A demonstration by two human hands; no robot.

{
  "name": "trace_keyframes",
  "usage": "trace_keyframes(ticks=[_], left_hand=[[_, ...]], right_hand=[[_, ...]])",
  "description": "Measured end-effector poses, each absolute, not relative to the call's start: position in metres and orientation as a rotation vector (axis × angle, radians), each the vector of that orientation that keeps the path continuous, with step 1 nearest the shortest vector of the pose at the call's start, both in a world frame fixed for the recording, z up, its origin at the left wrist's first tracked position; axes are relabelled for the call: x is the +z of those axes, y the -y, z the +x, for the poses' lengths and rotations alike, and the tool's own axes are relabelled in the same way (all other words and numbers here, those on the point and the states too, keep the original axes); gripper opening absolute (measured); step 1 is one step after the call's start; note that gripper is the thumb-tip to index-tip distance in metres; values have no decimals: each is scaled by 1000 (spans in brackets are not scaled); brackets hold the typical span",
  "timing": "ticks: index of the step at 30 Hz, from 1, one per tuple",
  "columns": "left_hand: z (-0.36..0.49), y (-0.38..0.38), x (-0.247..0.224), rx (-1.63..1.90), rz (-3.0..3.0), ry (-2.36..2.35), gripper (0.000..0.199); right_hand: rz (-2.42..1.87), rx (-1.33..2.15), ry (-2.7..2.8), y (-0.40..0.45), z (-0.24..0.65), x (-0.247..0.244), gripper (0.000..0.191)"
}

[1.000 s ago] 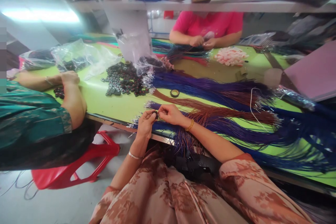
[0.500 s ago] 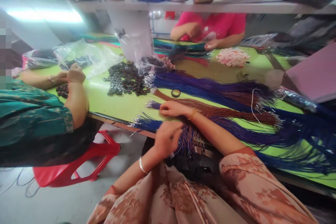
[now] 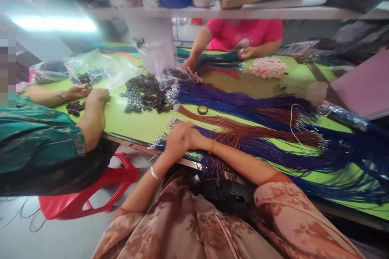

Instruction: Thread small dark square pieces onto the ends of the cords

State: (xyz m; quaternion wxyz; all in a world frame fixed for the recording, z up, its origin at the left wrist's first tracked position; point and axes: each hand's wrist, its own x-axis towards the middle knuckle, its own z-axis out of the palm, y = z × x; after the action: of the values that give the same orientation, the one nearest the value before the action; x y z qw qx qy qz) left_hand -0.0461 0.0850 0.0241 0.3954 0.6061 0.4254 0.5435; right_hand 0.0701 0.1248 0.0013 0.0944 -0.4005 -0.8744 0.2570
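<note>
My left hand (image 3: pixel 178 139) and my right hand (image 3: pixel 193 136) are together at the table's front edge, over the ends of blue wires (image 3: pixel 160 141). The fingers of both are curled; what they hold, if anything, is hidden. Brown wires (image 3: pixel 219 122) and a blue-purple bundle (image 3: pixel 258 149) stretch away to the right, and loose wires (image 3: pixel 215 166) hang over the edge near my lap. Beyond my hands lies a black tape roll (image 3: pixel 202 109). Black connectors (image 3: pixel 142 93) form a pile at the back left.
At the left a person in a green sleeve (image 3: pixel 39 129) works beside a red stool (image 3: pixel 91 194). Across the table (image 3: pixel 118 117), a person in a pink shirt (image 3: pixel 243 34) reaches toward small pink parts (image 3: pixel 196 76). A shelf (image 3: pixel 237 12) spans above.
My left hand has moved up and left to meet my right hand. The person across has reached out to the small pink parts. The left co-worker's hands have shifted right.
</note>
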Motion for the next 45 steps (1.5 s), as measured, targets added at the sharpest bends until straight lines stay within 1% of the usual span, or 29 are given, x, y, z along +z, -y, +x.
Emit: trace_keyframes(ticks=[1, 2, 4, 7, 10, 13, 18, 21, 24, 27, 30, 32, 33, 35, 37, 39, 42, 45], left_hand=[[-64, -107, 23, 1428, 1517, -1276, 22], [-81, -128, 19, 1383, 1588, -1462, 25], [-112, -164, 9, 1141, 1805, -1776, 30], [-141, -193, -8, 811, 2077, -1925, 36], [-154, -195, -18, 655, 2134, -2019, 37], [-161, -187, -18, 594, 2133, -2096, 35], [-174, -174, -12, 610, 2213, -2115, 25], [-184, -168, -7, 503, 2228, -2041, 27], [-191, -163, -2, 399, 2234, -2008, 28], [-194, -158, 0, 364, 2213, -2009, 22], [-194, -154, 2, 379, 2156, -2040, 15], [-192, -152, 4, 439, 2081, -2083, 14], [-190, -150, 5, 504, 2021, -2100, 15], [-183, -147, 10, 740, 1842, -2064, 21], [-174, -141, 17, 1030, 1572, -1852, 29], [-162, -133, 24, 1221, 1243, -1521, 36], [-145, -119, 31, 1313, 852, -1126, 41], [-131, -106, 31, 1327, 677, -961, 37]], right_hand=[[-1188, 751, 2600, -124, 70, 2, 8], [-1190, 734, 2615, -123, 70, 4, 10], [-1188, 683, 2671, -122, 71, 8, 14], [-1180, 592, 2759, -120, 71, 11, 18], [-1168, 561, 2776, -119, 72, 11, 20], [-1167, 592, 2735, -120, 74, 10, 18], [-1154, 836, 2458, -123, 76, 12, 9], [-1150, 974, 2292, -124, 77, 15, 6], [-1139, 989, 2157, -127, 75, 15, 7], [-1105, 1088, 2021, -131, 71, 12, 10], [-1025, 1253, 1859, -136, 64, 13, 19], [-967, 1340, 1760, -139, 59, 16, 21], [-947, 1382, 1714, -140, 56, 18, 20], [-921, 1454, 1627, -140, 51, 22, 19], [-902, 1467, 1554, -140, 48, 25, 19], [-884, 1409, 1524, -139, 47, 28, 20], [-873, 1291, 1569, -137, 49, 30, 19], [-923, 1198, 1653, -132, 54, 33, 17]])
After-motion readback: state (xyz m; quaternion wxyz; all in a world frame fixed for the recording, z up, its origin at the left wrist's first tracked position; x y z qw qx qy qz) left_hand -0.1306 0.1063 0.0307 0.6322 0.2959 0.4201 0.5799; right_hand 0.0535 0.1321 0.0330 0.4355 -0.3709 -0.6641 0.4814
